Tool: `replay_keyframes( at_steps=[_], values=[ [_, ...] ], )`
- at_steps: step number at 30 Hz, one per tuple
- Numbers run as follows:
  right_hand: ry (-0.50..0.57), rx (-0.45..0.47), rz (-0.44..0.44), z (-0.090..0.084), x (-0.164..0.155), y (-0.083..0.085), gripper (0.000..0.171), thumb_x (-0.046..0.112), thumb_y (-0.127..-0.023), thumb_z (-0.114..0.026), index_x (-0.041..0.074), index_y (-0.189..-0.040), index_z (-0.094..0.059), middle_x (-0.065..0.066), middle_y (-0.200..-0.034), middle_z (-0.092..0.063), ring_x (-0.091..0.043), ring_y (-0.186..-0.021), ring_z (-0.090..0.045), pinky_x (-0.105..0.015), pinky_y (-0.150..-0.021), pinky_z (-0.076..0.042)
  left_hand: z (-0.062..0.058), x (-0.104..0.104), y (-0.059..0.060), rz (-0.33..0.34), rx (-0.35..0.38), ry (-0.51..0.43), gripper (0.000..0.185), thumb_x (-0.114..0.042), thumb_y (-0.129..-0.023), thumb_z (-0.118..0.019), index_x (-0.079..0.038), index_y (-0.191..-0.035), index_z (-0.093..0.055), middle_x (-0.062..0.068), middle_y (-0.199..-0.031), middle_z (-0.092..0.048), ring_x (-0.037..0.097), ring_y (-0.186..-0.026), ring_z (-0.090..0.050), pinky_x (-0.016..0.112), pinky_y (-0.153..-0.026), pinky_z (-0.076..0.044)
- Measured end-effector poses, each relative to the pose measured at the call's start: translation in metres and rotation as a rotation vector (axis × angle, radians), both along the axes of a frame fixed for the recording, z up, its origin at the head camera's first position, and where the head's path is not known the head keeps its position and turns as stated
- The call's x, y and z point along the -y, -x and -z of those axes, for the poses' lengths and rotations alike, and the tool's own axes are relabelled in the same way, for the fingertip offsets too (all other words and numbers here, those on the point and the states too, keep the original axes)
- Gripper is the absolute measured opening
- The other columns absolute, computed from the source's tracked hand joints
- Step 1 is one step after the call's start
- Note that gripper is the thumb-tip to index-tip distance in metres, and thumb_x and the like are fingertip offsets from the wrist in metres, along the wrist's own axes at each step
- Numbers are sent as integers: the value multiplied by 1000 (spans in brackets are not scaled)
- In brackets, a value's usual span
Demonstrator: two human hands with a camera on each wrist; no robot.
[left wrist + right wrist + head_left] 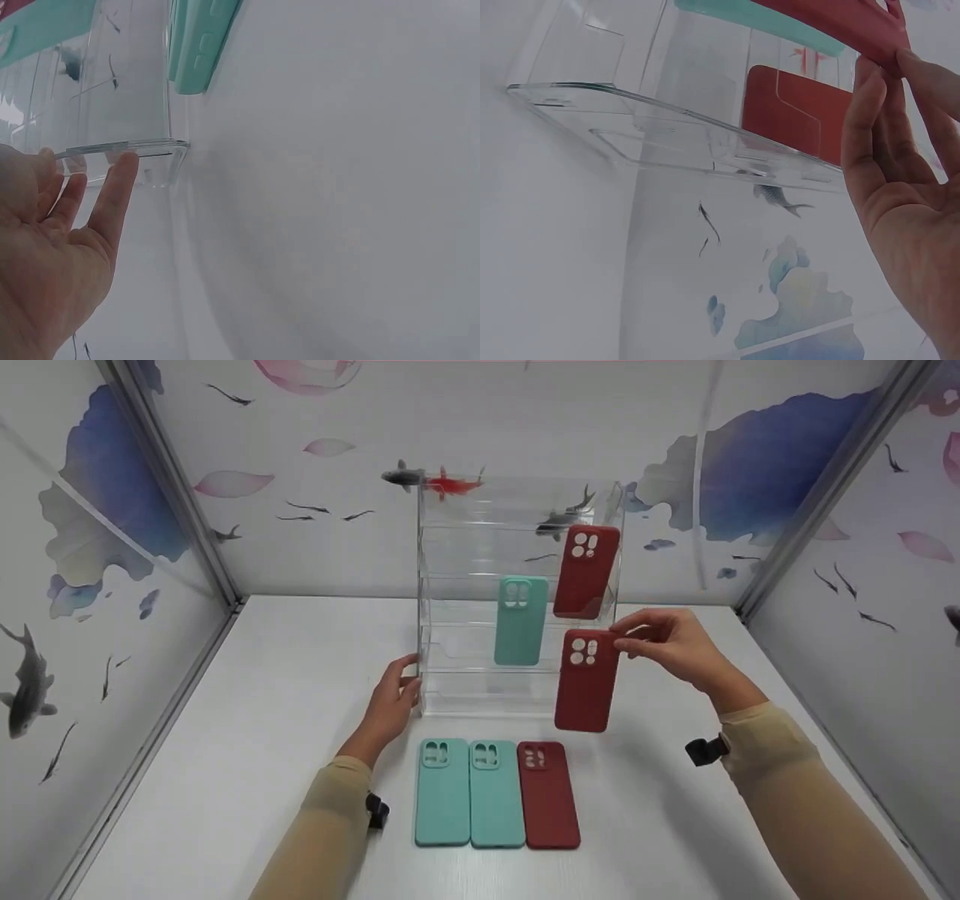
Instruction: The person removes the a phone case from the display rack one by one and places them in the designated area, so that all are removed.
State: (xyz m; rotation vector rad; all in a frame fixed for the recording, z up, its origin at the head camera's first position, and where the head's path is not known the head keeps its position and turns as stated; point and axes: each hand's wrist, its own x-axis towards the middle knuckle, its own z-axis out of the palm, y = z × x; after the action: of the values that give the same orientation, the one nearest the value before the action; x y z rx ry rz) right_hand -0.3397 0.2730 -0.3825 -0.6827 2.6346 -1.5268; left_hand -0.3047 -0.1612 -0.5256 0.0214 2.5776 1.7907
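Observation:
My right hand (664, 645) pinches a red phone case (586, 682) by its upper right corner, in front of a clear acrylic display rack (480, 694). The right wrist view shows thumb and fingers on the edge of that held case (855, 30). My left hand (390, 701) touches the rack's left side; in the left wrist view its fingers (112, 199) lie along the clear side panel. Inside the rack stand a teal phone case (521, 622) near the middle and another red phone case (586, 574) higher at the right.
On the white table (315, 660) before the rack lie two teal cases (442, 795) and one red case (550, 799), side by side. Printed white panels with metal corner posts (172, 487) enclose the back and sides.

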Motion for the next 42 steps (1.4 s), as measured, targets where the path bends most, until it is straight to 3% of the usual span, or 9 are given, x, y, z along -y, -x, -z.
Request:
replay_keyframes(
  at_steps=[11, 18, 22, 32, 42],
  values=[
    [-113, 173, -140, 31, -17, -6, 25, 20, -94, -79, 9, -116, -75, -16, -114, -72, -26, -90, -74, -36, -79, -67, -3, 0, 1, 11, -6, -3, 49, -21, -112, -45, -21, -160, -30, 3, -165, -35, 25, -144, -48, 41, -116, -52],
    [-165, 244, -171, 58, -25, -9, 25, 19, -95, -78, 9, -117, -75, -17, -115, -72, -29, -91, -74, -32, -76, -66, -5, 0, 2, 23, -17, 0, 50, -21, -113, -44, -20, -160, -29, 4, -166, -33, 27, -145, -47, 43, -117, -51],
    [-179, 292, -162, 76, -27, -12, 26, 20, -94, -78, 10, -117, -75, -15, -114, -73, -33, -93, -73, -32, -77, -67, -5, 0, 0, 20, -28, -8, 50, -21, -113, -44, -20, -160, -29, 6, -164, -35, 27, -144, -48, 43, -116, -52],
    [-199, 346, -69, 115, -28, -23, 28, 24, -93, -79, 8, -116, -76, -14, -109, -75, -25, -90, -75, -35, -74, -68, -2, -1, -2, 11, -12, 5, 50, -22, -113, -43, -22, -161, -28, 5, -164, -35, 27, -145, -48, 42, -117, -51],
    [-214, 353, -4, 134, -22, -29, 26, 24, -95, -77, 8, -115, -77, -12, -108, -76, -21, -87, -75, -33, -75, -67, -1, 0, -3, 22, -9, -6, 50, -23, -113, -43, -22, -161, -29, 6, -164, -35, 27, -145, -48, 41, -116, -52]
  ],
)
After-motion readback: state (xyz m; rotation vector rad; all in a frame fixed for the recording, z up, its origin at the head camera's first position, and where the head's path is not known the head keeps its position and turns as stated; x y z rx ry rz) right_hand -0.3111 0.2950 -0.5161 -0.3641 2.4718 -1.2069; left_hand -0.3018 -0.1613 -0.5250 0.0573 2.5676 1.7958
